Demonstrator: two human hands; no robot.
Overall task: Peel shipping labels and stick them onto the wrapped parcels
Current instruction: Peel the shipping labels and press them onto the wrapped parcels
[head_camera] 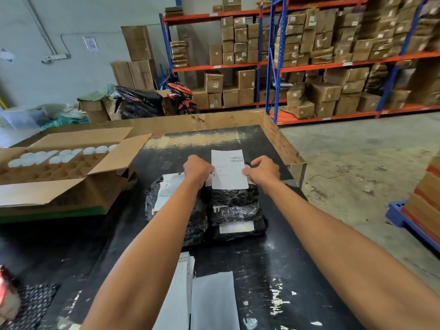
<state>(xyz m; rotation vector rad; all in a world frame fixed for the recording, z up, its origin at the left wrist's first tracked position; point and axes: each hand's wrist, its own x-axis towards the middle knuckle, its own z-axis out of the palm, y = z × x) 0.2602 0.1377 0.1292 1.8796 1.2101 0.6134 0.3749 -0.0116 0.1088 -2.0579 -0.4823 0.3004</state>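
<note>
Left hand [198, 168]: fingers curled, pinching left edge of shipping label [229, 169].
Shipping label: flat between both hands, over far end of wrapped parcels [234, 210].
Right hand [263, 170]: fingers curled, pinching label's right edge.
Parcels: black, mid-worktop, toward far edge.
Worktop [273, 265]: black, scuffed; open carton [64, 172] at left edge, label sheets [190, 298] at near edge.
Room: warehouse, shelving [309, 63] stacked with boxes behind.

two bare forearms (no sleeves), hands ungloved
</note>
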